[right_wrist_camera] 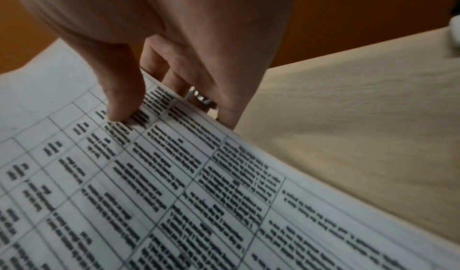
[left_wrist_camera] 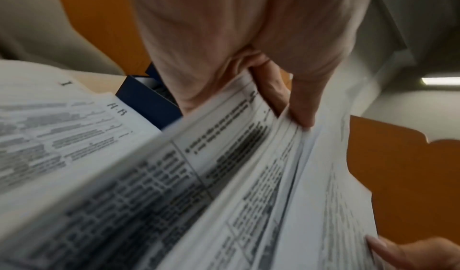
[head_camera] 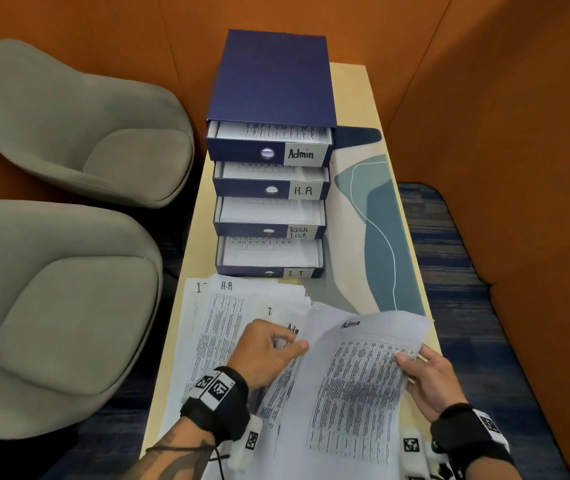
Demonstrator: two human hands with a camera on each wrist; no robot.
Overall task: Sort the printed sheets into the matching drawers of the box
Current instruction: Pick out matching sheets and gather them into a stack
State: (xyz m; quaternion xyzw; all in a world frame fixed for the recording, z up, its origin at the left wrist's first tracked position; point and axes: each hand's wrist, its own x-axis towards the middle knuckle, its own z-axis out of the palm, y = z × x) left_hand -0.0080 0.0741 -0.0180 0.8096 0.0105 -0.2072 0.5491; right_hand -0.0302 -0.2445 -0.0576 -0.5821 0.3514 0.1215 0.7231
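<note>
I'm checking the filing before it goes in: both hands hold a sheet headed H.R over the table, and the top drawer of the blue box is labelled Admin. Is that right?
Not quite. In the head view, the sheet held by the left hand and right hand is headed Admin, not H.R. The top drawer of the blue box is indeed labelled Admin.
</note>
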